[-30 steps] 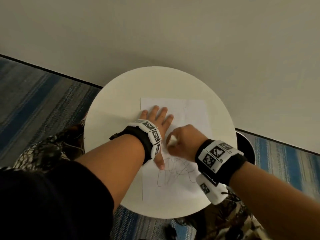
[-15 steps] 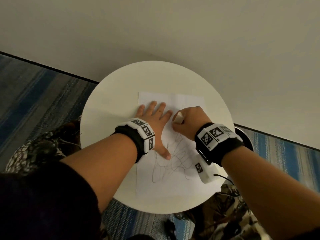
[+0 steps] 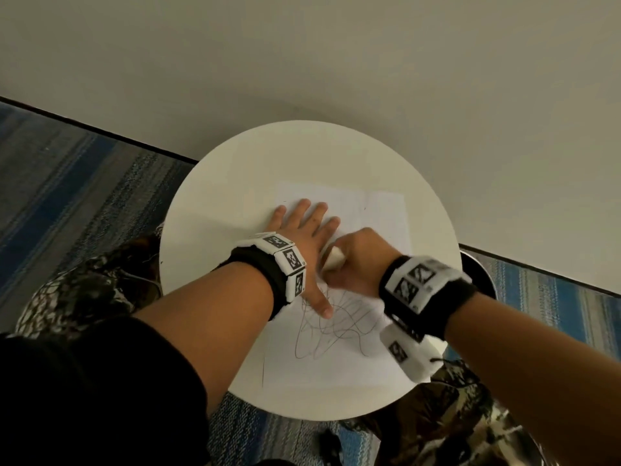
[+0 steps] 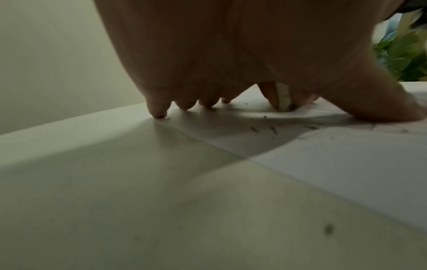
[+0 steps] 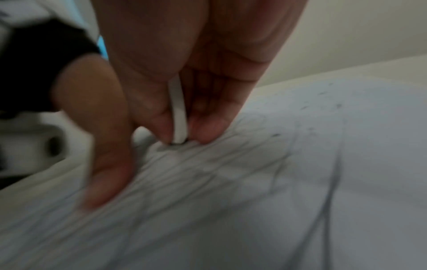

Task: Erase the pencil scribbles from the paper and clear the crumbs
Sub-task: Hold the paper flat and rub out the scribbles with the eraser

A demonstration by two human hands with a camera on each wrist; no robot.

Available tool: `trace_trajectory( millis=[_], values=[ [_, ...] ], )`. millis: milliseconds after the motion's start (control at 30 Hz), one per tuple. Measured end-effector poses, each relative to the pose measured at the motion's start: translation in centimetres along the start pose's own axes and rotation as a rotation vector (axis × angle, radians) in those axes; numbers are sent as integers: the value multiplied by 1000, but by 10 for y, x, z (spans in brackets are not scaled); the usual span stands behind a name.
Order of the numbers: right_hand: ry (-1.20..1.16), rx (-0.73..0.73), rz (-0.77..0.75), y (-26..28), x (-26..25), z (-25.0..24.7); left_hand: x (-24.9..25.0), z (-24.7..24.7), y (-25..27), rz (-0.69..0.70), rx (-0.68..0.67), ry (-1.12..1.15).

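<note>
Right hand [image 3: 358,260] pinches a white eraser [image 3: 333,258] between thumb and fingertips, its lower edge pressed against the paper [image 3: 342,364] at the upper end of the pencil scribbles [image 3: 332,334]. From the right wrist view the eraser [image 5: 179,113] stands nearly upright, held on both faces, with a dark smudge where it meets the sheet; this view is blurred. Left hand [image 3: 302,237] lies flat with fingers spread, palm down on the left part of the paper, thumb extended onto the scribbles, holding nothing. Left wrist view shows the fingertips [image 4: 158,110] bearing on the sheet near its edge. Eraser crumbs [image 4: 263,128], small and dark, lie scattered on the paper beneath and beside that hand. Scribbles cover the middle and lower part of the sheet. Paper rests on a round white table [image 3: 215,230], which stands close to a plain wall [image 3: 302,62] on striped blue carpet [image 3: 67,169].
</note>
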State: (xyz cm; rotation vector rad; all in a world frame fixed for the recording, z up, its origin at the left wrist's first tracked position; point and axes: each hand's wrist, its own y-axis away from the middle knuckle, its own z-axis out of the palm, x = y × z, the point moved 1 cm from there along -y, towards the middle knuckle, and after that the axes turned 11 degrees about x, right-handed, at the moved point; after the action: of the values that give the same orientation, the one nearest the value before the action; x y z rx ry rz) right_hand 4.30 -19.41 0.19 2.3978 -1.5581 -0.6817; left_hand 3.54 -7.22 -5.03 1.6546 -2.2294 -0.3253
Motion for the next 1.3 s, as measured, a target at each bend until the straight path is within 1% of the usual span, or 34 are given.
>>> trace_trajectory(
  millis=[67, 133, 167, 200, 233, 267, 300, 333, 367, 467, 500, 533, 600, 633, 667, 700, 733, 800, 833, 933, 1000, 1033, 1067, 1133, 1167, 1200, 1233, 1300],
  values=[
    [26, 60, 101, -20, 16, -11, 0, 1, -1, -8, 7, 15],
    [-46, 174, 232, -36, 30, -21, -1, 2, 0, -10, 25, 22],
    [-79, 209, 246, -37, 30, -19, -1, 1, -1, -9, 31, 16],
    [-72, 205, 213, -33, 24, -13, -1, 1, -1, -6, 30, 8],
    [-56, 172, 142, -25, 16, -4, -1, 0, -1, -3, 23, 3],
    [-44, 101, 70, -13, 8, 5, -1, 0, -2, 3, 14, 0],
    [-57, 47, 29, -5, 6, 10, -1, 1, -2, 6, 9, -4],
    [-66, 16, 40, -5, 10, 8, -1, 2, -2, 4, 7, -9],
    [-83, 47, 87, -11, 19, 3, -1, 3, 0, 2, 7, -12],
    [-167, 264, 294, -30, 44, -18, 0, 3, 1, -7, 16, -13],
    [-179, 298, 300, -29, 44, -17, 1, 2, 1, -5, 19, -13],
    [-144, 276, 264, -24, 38, -12, 1, 1, 1, 1, 24, -14],
    [-41, 156, 114, -6, 17, 3, 2, 0, 3, 32, 41, -17],
    [-30, 99, 71, 1, 15, 8, 3, 0, 4, 41, 43, -23],
    [-25, 60, 73, 3, 20, 6, 5, 1, 6, 37, 36, -31],
    [-24, 55, 110, -1, 32, 2, 6, 0, 7, 26, 21, -41],
    [-53, 86, 176, -7, 43, -5, 8, 0, 7, 14, 7, -50],
    [-142, 179, 301, -14, 60, -12, 11, -1, 5, -3, 0, -66],
    [-172, 223, 325, -15, 63, -11, 11, -2, 3, -7, 4, -68],
    [-185, 284, 326, -13, 58, -4, 11, -1, 2, 1, 2, -60],
    [-193, 293, 335, -8, 52, -6, 12, -3, 2, 4, -10, -66],
    [-158, 284, 317, -6, 49, -4, 13, -4, 1, -1, -20, -73],
    [-99, 259, 273, -3, 44, -1, 15, -6, 0, -9, -31, -80],
    [3, 188, 139, 8, 26, 8, 18, -9, -3, -21, -40, -96],
    [14, 143, 78, 13, 19, 13, 19, -9, -3, -24, -38, -101],
    [-1, 102, 51, 15, 17, 14, 19, -9, -3, -26, -37, -102],
    [-25, 80, 69, 13, 22, 11, 18, -8, -2, -26, -39, -99],
    [-64, 121, 178, 0, 35, -3, 17, -7, -2, -23, -45, -88]
  ],
)
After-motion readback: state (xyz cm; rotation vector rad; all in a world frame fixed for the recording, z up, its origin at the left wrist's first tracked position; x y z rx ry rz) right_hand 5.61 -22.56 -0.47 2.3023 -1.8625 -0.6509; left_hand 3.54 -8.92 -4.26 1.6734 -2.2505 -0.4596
